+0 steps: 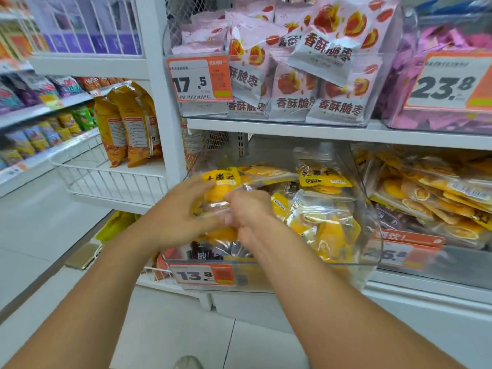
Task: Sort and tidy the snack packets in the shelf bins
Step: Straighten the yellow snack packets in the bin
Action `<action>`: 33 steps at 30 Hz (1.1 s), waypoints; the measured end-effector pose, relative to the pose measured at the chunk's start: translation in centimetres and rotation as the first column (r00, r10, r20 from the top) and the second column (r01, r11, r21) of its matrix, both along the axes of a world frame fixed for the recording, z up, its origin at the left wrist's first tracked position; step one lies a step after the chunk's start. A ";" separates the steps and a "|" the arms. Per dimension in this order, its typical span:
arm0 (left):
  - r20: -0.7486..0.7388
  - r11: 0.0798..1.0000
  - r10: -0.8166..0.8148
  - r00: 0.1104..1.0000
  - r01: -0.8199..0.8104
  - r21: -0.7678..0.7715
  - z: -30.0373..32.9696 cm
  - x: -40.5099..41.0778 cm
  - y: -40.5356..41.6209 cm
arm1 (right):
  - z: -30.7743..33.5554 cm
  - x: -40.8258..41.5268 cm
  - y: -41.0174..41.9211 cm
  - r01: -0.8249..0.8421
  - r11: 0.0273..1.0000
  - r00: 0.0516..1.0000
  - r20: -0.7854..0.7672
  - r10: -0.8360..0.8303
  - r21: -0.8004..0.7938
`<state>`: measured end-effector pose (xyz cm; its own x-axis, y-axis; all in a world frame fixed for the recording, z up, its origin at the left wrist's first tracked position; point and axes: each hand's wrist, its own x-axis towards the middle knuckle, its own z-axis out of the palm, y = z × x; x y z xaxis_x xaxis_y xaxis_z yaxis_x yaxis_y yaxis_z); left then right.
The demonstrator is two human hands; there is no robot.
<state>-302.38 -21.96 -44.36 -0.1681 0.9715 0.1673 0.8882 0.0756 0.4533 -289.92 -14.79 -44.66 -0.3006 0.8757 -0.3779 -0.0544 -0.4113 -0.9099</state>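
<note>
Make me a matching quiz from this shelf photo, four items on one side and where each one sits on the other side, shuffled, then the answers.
Things
1. pink and white date packets
2. yellow mango packets
3. purple wrapped sweets
4. tall orange bags

Places
A. white wire basket, left unit
B. upper clear bin, price tag 17.5
C. lower clear bin, price tag 13.8
D. upper clear bin, price tag 23.8

Pairs: 1-B, 2-C, 3-D, 4-A
</note>
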 end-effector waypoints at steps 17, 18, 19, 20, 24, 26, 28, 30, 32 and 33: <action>-0.223 0.986 0.026 0.974 -0.062 -0.153 -1.0 2.4 1.8 | 1.6 9.4 1.8 -0.613 0.711 0.572 0.814 0.101 0.343; -0.193 0.986 0.029 0.981 -0.060 -0.154 -1.0 2.6 1.4 | 1.3 8.6 1.6 -0.620 0.719 0.572 0.808 0.143 0.312; -0.163 0.985 0.035 0.986 -0.062 -0.162 -1.0 2.7 1.1 | 0.9 7.8 1.7 -0.610 0.734 0.600 0.780 0.181 0.299; -0.140 0.983 0.043 0.989 -0.067 -0.170 -1.1 3.0 0.7 | 0.5 7.2 1.9 -0.566 0.768 0.660 0.723 0.204 0.300; -0.171 0.992 0.072 0.983 -0.088 -0.085 -1.7 2.4 0.4 | -0.1 4.9 1.9 -0.200 0.966 0.965 0.205 0.164 0.166; -0.154 0.998 0.052 0.987 -0.057 -0.023 -2.1 1.3 1.1 | 0.0 4.2 1.7 -0.179 0.979 0.984 0.018 0.178 0.099; -0.137 1.000 0.008 0.991 -0.006 0.018 -2.3 0.6 2.0 | 0.3 4.3 1.9 -0.217 0.973 0.972 -0.074 0.223 0.082; -0.138 0.999 -0.010 0.990 0.014 0.030 -2.4 0.2 2.9 | 0.6 5.1 2.4 -0.280 0.945 0.960 0.057 0.274 0.170; -0.111 1.000 -0.014 0.994 0.015 0.014 -2.4 0.0 3.4 | 0.5 6.1 2.9 -0.387 0.880 0.890 0.362 0.278 0.276; -0.086 1.000 -0.011 0.996 0.011 0.005 -2.3 -0.2 3.7 | 0.3 6.5 3.1 -0.438 0.849 0.835 0.484 0.262 0.296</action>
